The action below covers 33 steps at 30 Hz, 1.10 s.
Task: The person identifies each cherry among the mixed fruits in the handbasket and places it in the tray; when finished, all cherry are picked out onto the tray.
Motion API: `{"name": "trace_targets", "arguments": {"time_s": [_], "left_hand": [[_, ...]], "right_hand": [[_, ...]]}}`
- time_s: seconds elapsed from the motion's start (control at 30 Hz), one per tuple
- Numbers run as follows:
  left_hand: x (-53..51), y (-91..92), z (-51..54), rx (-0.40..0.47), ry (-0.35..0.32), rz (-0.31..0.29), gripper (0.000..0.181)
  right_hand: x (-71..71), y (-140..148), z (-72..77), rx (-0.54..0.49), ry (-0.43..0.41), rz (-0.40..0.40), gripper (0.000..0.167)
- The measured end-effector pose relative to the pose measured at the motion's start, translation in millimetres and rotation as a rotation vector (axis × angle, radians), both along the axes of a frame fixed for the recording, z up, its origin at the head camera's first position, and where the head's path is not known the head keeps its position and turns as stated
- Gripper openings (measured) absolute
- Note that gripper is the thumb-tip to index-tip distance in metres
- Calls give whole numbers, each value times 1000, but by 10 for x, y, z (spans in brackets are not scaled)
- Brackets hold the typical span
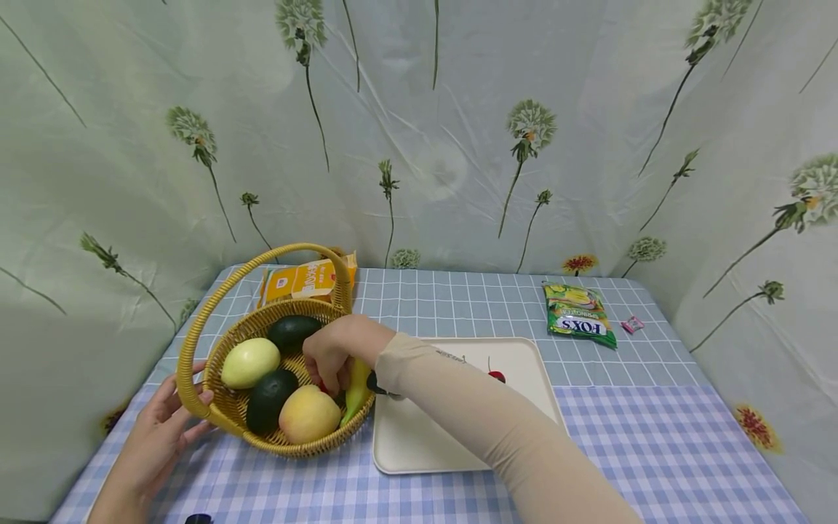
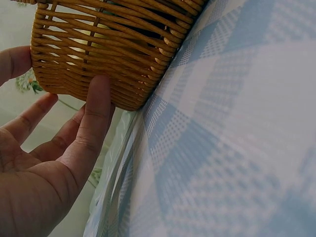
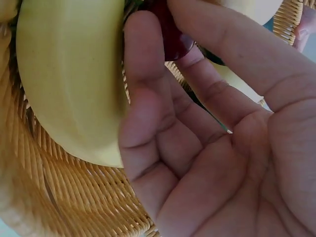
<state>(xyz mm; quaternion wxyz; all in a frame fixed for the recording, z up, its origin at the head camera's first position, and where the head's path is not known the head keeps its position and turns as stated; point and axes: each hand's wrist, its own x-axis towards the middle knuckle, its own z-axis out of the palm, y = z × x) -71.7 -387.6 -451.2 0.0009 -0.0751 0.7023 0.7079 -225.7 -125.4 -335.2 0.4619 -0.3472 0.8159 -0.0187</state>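
A wicker basket [image 1: 308,448] with a tall handle stands at the left of the table. It contains a banana [image 1: 356,389], a peach [image 1: 310,415], two dark green avocado-like fruits [image 1: 270,400] and a pale yellow-green fruit [image 1: 251,362]. Inside it, my right hand [image 1: 330,353] pinches a dark red cherry [image 3: 173,37] between thumb and fingers, beside the banana. My left hand [image 1: 157,429] touches the basket's outer left side with extended fingertips, seen closely in the left wrist view. On the white tray [image 1: 425,445] lies another cherry [image 1: 497,376], partly behind my right sleeve.
Behind the basket lies an orange snack package [image 1: 304,282]. A green FOX'S bag [image 1: 576,313] and a small pink wrapped candy [image 1: 632,324] are at the back right. A small black object [image 1: 198,519] shows at the front edge. A flowered curtain [image 1: 445,167] surrounds the table.
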Motion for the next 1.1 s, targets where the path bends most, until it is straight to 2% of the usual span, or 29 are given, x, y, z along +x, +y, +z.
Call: {"name": "trace_targets", "arguments": {"time_s": [0.1,0.23,0.43,0.6,0.87,1.0,1.1], "left_hand": [[-2,-2,3,3,-5,1,51],[-5,-6,-1,9,-8,0,51],[-5,-11,-5,22,-6,-2,51],[-8,-9,-4,24,-9,2,51],[-7,-2,2,25,-7,2,51],[-11,0,-3,34,-2,3,51],[-11,-4,-8,32,3,5,51]], "right_hand": [[-12,7,4,-17,-27,-26,15],[-44,13,-5,-12,-23,-23,6],[-79,27,17,-9,-38,-43,8],[-89,80,29,-51,-58,-51,4],[-113,272,66,-182,-86,-41,19],[-148,379,83,-249,-61,-20,26],[-168,458,96,-303,0,-1,30]]}}
